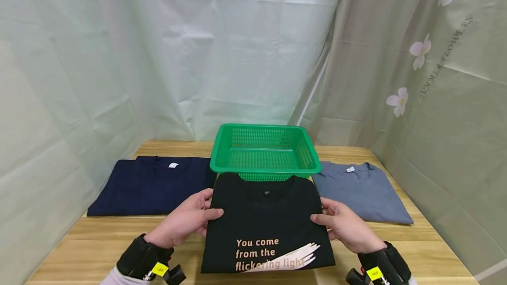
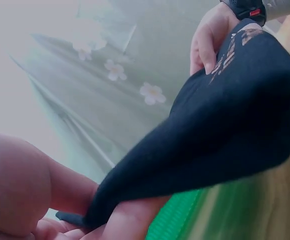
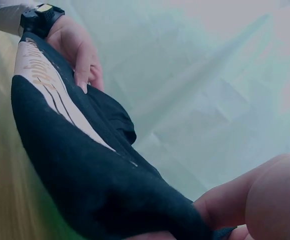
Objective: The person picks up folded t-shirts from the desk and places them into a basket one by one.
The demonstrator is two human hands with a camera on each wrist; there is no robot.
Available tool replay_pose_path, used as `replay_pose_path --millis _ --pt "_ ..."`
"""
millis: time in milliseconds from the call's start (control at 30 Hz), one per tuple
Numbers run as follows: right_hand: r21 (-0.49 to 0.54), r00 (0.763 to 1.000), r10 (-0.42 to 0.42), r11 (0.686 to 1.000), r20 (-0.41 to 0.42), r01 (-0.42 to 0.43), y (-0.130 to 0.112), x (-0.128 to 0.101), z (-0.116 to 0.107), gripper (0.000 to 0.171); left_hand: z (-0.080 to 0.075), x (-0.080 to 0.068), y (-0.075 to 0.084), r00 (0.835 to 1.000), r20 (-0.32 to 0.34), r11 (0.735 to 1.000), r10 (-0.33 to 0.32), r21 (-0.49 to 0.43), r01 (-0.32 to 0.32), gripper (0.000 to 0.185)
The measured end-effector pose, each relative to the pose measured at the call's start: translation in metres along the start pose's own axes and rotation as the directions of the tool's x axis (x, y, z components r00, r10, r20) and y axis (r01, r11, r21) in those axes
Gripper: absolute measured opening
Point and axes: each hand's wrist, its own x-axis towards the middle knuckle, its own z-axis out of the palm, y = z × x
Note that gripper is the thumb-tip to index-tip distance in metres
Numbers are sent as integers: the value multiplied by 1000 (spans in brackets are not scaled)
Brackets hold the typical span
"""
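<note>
- Folded black t-shirt [image 1: 266, 223] with tan lettering sits front-centre on the wooden table [image 1: 91, 245], collar edge just under the green basket [image 1: 264, 151].
- Left hand [image 1: 186, 223] and right hand [image 1: 345, 225] pinch its side edges, thumbs on top.
- Navy shirt [image 1: 150, 186] lies left, grey-blue shirt [image 1: 362, 192] right.

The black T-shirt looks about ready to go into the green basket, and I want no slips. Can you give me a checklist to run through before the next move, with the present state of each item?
1. Left hand grips the left edge of the black T-shirt: ok.
2. Right hand grips its right edge: ok.
3. Shirt folded flat, printed side up: ok.
4. Green basket holds nothing: ok.
5. Basket directly behind the shirt, nothing between them: ok.
6. Underside layers of the fold held together: cannot tell.
</note>
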Motion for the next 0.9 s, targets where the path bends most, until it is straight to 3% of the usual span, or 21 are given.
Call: replay_pose_path --millis 233,700,900 --pt "-14 1000 -9 1000 -14 9 -12 -5 -2 71 0 -1 15 1000 0 1000 6 17 -6 54" --pt "-60 998 -39 998 -54 36 -35 1 -7 61 -2 6 33 999 -28 989 45 142 -41 57" --pt "-80 996 -31 996 -78 25 -41 7 -8 61 -5 15 36 998 -46 993 38 114 -32 57"
